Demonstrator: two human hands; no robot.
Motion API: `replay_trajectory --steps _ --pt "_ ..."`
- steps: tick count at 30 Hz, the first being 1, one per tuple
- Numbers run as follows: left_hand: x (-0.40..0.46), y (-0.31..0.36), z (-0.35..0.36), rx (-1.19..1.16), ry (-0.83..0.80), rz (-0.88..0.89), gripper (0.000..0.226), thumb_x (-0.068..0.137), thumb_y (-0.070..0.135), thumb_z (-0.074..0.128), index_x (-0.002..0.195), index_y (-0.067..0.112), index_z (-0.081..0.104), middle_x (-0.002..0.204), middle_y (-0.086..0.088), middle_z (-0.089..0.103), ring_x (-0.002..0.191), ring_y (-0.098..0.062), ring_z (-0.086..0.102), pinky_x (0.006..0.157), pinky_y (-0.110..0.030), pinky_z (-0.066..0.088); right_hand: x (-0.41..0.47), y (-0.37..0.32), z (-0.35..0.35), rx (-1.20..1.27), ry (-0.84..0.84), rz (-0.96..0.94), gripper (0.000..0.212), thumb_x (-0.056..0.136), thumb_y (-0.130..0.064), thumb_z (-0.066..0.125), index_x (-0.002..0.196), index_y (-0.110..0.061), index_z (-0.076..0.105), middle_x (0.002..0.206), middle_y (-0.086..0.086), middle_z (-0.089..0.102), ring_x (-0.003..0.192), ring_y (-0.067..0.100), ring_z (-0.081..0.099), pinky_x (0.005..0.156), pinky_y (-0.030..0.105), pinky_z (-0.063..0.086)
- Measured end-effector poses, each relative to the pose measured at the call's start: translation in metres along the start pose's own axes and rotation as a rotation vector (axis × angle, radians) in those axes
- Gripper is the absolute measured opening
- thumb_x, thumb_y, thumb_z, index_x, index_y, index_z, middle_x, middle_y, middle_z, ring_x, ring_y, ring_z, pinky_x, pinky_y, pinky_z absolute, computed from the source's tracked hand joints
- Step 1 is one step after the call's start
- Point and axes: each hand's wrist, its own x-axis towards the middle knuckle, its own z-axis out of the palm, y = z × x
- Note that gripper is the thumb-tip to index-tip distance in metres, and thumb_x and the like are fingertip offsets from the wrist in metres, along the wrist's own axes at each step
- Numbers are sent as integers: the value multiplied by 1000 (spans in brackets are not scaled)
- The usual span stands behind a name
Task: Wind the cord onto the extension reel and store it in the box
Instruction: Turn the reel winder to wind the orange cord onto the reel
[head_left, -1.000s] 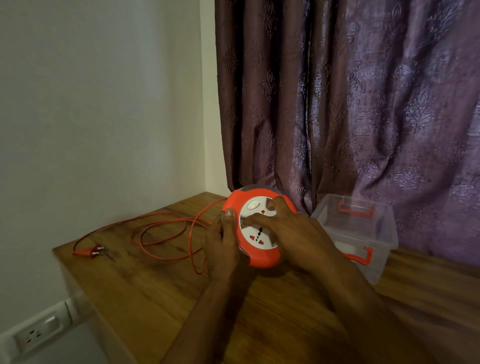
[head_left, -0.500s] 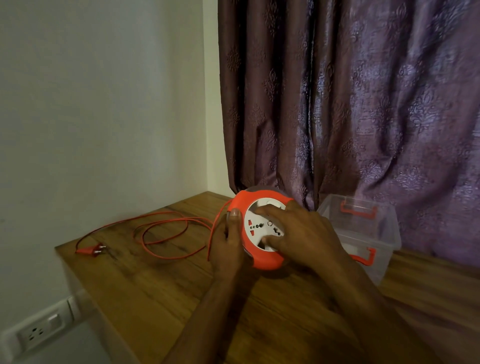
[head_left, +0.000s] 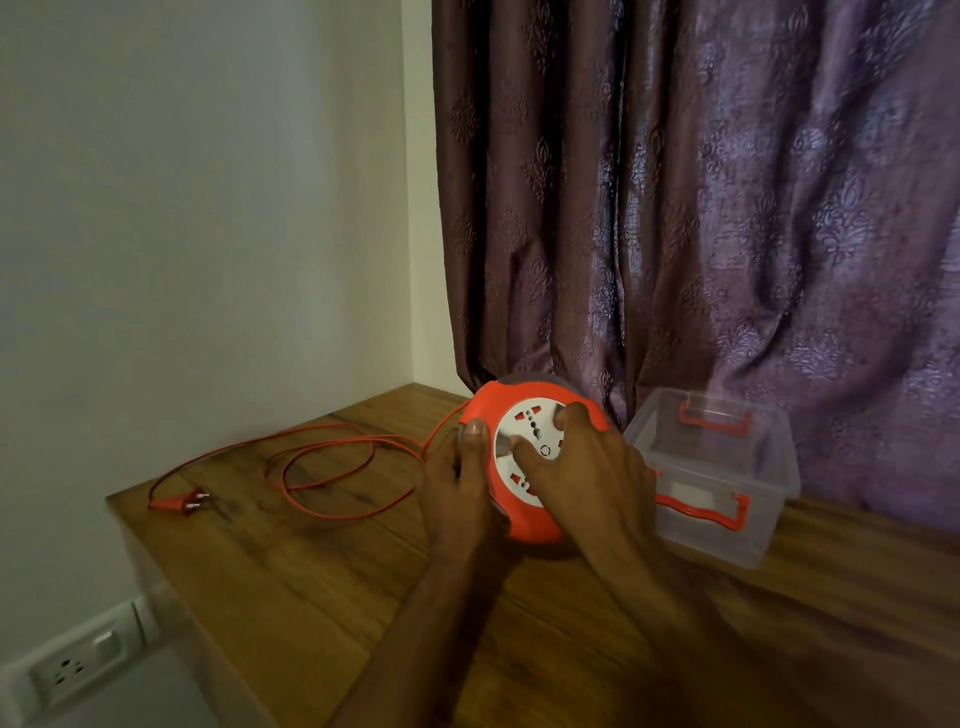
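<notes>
The left hand clasped the rim of the round orange cord reel, which stood on edge on the wooden table, while the right hand hooked curled fingers into its white socket face. Winding looked only partly done: farther left, loops of orange cord and the plug lay loose on the tabletop.

Left hand, right hand bare; forearms bare to frame edge; left thumbnail trimmed short.
</notes>
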Motion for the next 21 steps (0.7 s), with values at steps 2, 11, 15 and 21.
replay_trajectory --steps 2,11,15,21 --pt "1 0 0 -6 2 -9 39 79 65 48 90 34 69 80 14 76 72 -9 74 55 -19 56 1 0 -3 6 -26 -32 66 81 -68 44 129 -23 40 122 9 59 105 33 57 83 40 46" --pt "8 -3 -2 -84 81 -17 55 82 62 47 107 19 70 95 -1 76 76 -11 74 54 -18 55 2 -7 -15 -152 -169 -437 53 87 -28 52 131 -42 25 142 3 29 103 32 56 71 35 47" --pt "8 -1 -3 -82 85 -78 47 80 60 48 107 26 66 93 4 74 70 -9 74 50 -17 54 4 -1 -20 -185 -307 -466 55 88 -25 50 130 -52 26 151 1 16 111 36 52 81 40 47" --pt "10 -8 -2 -98 74 -76 44 92 49 49 114 16 68 97 -3 75 73 -18 75 52 -21 56 9 5 -26 -219 -358 -491 51 92 -41 44 135 -57 21 153 -1 12 121 30 46 97 41 40"
